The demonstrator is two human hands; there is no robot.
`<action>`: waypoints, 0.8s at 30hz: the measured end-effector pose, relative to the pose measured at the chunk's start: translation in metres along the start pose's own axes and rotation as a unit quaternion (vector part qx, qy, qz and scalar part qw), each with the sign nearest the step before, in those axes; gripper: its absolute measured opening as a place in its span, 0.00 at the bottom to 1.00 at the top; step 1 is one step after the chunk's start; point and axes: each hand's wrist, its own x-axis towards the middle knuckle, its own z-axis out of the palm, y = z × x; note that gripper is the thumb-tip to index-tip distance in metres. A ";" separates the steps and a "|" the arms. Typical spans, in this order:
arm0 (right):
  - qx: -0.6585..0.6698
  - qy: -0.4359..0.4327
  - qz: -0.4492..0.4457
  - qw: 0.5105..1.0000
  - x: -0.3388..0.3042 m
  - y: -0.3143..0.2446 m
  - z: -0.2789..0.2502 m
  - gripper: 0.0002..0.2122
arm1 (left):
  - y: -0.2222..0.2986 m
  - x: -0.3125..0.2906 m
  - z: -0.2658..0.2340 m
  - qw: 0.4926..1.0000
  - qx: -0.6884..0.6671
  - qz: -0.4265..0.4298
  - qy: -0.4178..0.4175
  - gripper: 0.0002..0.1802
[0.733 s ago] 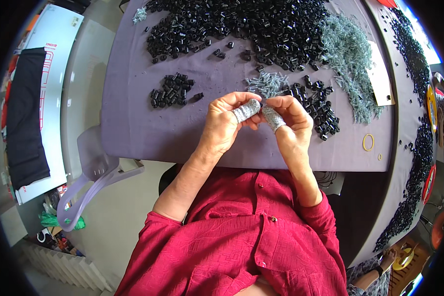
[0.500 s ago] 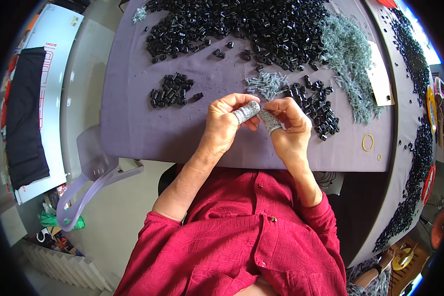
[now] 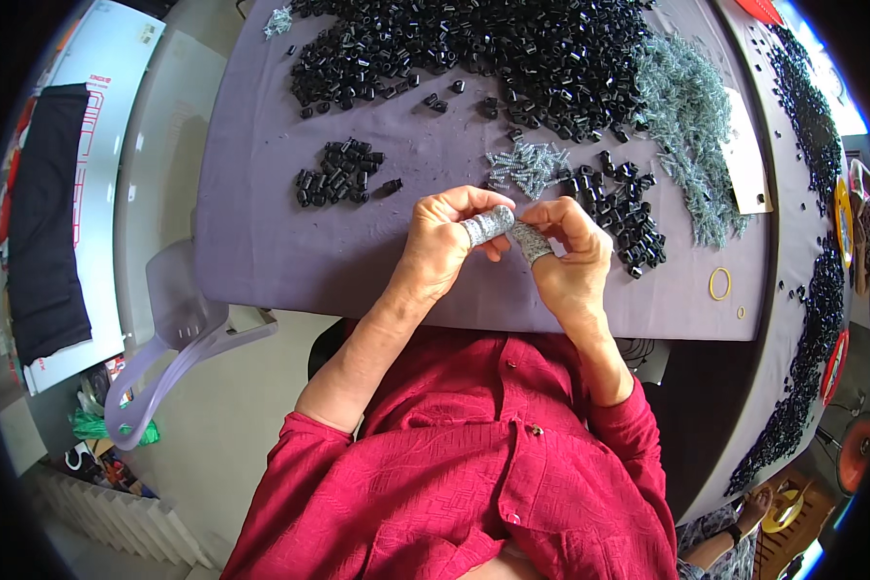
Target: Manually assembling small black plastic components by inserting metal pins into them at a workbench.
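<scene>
Close together over the near part of the table, my left hand [image 3: 437, 242] and my right hand [image 3: 572, 259] meet at their fingertips. Speckled grey covers wrap both thumbs. Each hand is closed in a pinch; whatever small thing lies between the fingertips is hidden. Just beyond them is a small heap of silvery ribbed metal pieces [image 3: 527, 170], which look like screws or springs. Beside my right hand lies a group of small black cylindrical parts [image 3: 631, 224]. A second cluster of black parts [image 3: 340, 172] sits farther left, with one single piece [image 3: 391, 187] apart from it.
A large mound of black parts [image 3: 474, 48] covers the table's far side, beside a big silvery pile [image 3: 691, 135]. Yellow rubber bands [image 3: 719, 283] lie at the right on the purple tablecloth [image 3: 261, 232]. A pale plastic chair [image 3: 179, 309] stands left. Another person's foot [image 3: 756, 507] shows lower right.
The whole view has shifted slightly. Both hands keep nearly the same pinched pose, fingertips together, and the heaps look unchanged.
</scene>
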 end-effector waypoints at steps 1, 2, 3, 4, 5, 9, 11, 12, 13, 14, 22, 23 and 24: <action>0.000 -0.001 0.000 1.000 0.000 -0.001 0.000 0.11 | 0.000 0.000 0.000 1.000 0.000 0.000 0.001 0.07; -0.030 -0.004 -0.010 0.999 0.000 -0.002 0.000 0.11 | -0.001 0.000 -0.001 1.000 -0.007 -0.002 0.002 0.07; -0.060 -0.007 -0.020 0.998 0.000 -0.003 0.000 0.11 | -0.002 0.000 -0.001 1.000 -0.014 -0.004 0.002 0.07; -0.062 -0.008 -0.021 0.998 0.001 -0.003 0.001 0.11 | -0.002 0.001 -0.003 1.000 -0.015 -0.003 0.002 0.07; -0.064 -0.008 -0.018 0.998 0.002 -0.003 0.003 0.11 | -0.001 0.001 -0.006 0.999 -0.037 -0.019 -0.004 0.07; -0.081 -0.033 -0.005 0.996 0.011 -0.008 0.005 0.11 | 0.002 0.002 -0.009 0.999 -0.045 -0.016 0.010 0.07; -0.081 -0.068 -0.022 0.994 0.021 -0.006 0.006 0.11 | 0.002 0.005 -0.013 0.997 -0.075 -0.011 0.030 0.07; -0.079 -0.100 -0.037 0.991 0.027 -0.005 0.006 0.11 | 0.003 0.005 -0.016 0.993 -0.104 -0.008 0.049 0.07; -0.081 -0.102 -0.040 0.991 0.034 -0.005 0.005 0.11 | 0.005 0.005 -0.018 0.993 -0.090 0.007 0.074 0.07; -0.121 -0.113 -0.052 0.985 0.042 -0.005 0.003 0.12 | 0.006 0.007 -0.022 0.990 -0.105 0.012 0.092 0.06; -0.404 -0.066 -0.170 0.896 0.090 0.020 0.017 0.08 | 0.002 0.009 -0.030 0.989 -0.130 0.017 0.075 0.07; -0.439 -0.083 -0.158 0.881 0.093 0.021 0.018 0.06 | 0.001 0.010 -0.031 0.987 -0.144 0.019 0.072 0.08; -0.445 -0.092 -0.165 0.875 0.094 0.021 0.018 0.03 | 0.000 0.010 -0.032 0.986 -0.152 0.022 0.066 0.08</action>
